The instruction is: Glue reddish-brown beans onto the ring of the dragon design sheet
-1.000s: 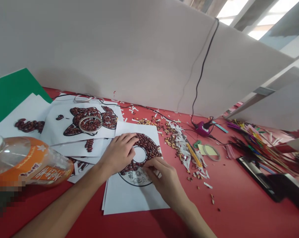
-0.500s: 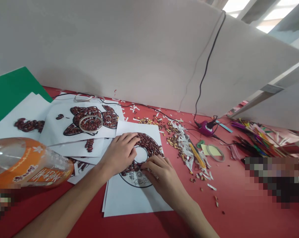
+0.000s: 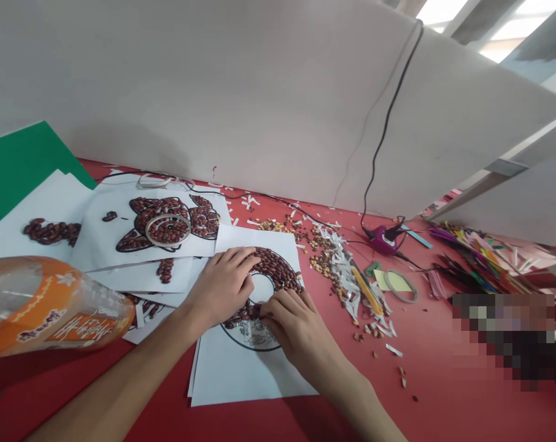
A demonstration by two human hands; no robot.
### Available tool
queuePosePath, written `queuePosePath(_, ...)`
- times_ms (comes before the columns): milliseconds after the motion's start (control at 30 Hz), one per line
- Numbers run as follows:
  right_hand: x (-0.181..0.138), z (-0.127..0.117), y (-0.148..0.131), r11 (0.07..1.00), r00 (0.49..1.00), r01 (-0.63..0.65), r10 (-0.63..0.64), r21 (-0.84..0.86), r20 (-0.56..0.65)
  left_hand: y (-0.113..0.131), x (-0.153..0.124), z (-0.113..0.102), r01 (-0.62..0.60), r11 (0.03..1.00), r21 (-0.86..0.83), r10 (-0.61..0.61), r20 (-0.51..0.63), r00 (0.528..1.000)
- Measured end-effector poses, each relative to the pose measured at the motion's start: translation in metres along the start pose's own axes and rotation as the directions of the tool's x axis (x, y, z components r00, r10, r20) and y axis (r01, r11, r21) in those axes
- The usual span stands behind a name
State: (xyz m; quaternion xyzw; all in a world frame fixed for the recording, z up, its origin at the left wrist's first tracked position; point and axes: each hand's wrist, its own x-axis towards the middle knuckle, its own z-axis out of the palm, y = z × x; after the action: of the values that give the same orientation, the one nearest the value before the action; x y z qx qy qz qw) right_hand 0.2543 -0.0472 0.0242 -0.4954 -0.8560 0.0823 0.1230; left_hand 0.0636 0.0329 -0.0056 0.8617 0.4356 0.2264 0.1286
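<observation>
A white sheet (image 3: 241, 374) lies on the red table (image 3: 444, 393) in front of me. A printed ring on it (image 3: 278, 270) is partly covered with dark red beans. My left hand (image 3: 220, 285) lies on the ring's left side, fingers curled down onto the beans and paper. My right hand (image 3: 296, 328) presses on the ring's lower part, its fingertips bunched together against the beans; whether a bean is between them is hidden.
Other bean pictures on white sheets (image 3: 167, 224) lie at the left, one under a tape ring (image 3: 167, 228). An orange-labelled plastic jar (image 3: 52, 307) lies on its side near left. Loose beans and paper scraps (image 3: 337, 264), a purple glue gun (image 3: 383, 239), coloured sticks (image 3: 471, 258) spread right.
My right hand has slid left along the ring's lower edge toward my left hand. The left hand has stayed put. The view has shifted slightly.
</observation>
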Motion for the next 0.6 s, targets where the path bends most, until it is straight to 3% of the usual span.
queuePosePath(467, -0.0040, 0.0015, -0.0030, 0.999, 0.999, -0.025, 0.026, -0.026, 0.021, -0.0007, 0.0000, 0.0001, -0.006, 1.000, -0.001, 0.006, -0.008, 1.000)
queuePosePath(600, -0.0050, 0.0045, -0.0030, 0.998, 0.999, -0.042, 0.041, -0.037, -0.032, -0.0015, -0.0001, 0.0013, -0.010, 1.000, -0.002, 0.010, -0.010, 1.000)
